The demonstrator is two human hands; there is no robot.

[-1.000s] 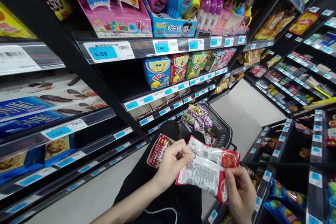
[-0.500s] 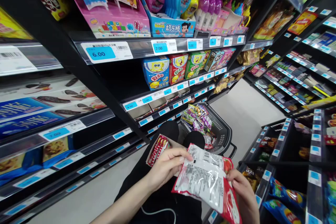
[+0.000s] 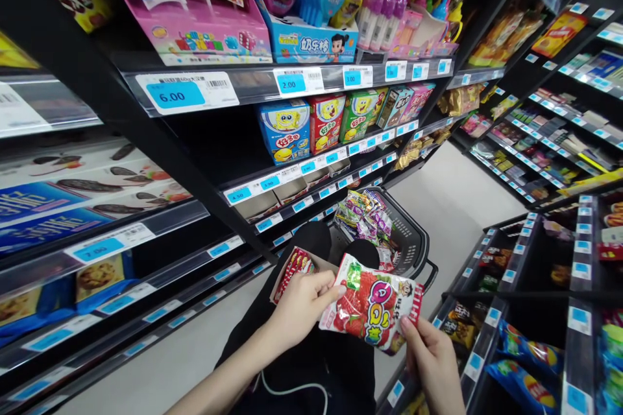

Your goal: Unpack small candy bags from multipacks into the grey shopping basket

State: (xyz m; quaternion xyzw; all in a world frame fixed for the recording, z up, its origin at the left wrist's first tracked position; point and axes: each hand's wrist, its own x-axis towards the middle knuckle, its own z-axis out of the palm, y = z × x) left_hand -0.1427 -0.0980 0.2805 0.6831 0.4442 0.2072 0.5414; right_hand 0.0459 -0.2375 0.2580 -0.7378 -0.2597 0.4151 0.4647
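A candy bag (image 3: 370, 301) with red berries and colourful lettering on its front is held flat above my lap. My left hand (image 3: 304, 305) pinches its left edge, thumb on top. My right hand (image 3: 428, 353) grips the lower right corner between thumb and fingers. Just behind my left hand, an open carton (image 3: 292, 272) of red-striped packets rests on my lap. Past my knees stands a dark grey shopping basket (image 3: 416, 233) holding several small shiny candy packets (image 3: 365, 214).
Snack shelves (image 3: 292, 168) with blue-and-white price tags run along the left, with cartoon boxes (image 3: 285, 130) on one. To the right, a low rack (image 3: 516, 285) carries bagged snacks. Pale floor (image 3: 452, 188) lies beyond the basket. A white cable (image 3: 292, 389) crosses my lap.
The bag's printed back was facing me before; now its berry-covered front is. A second bag seemed to lie behind it earlier. Both hands still hold on, the right one slightly lower and further left.
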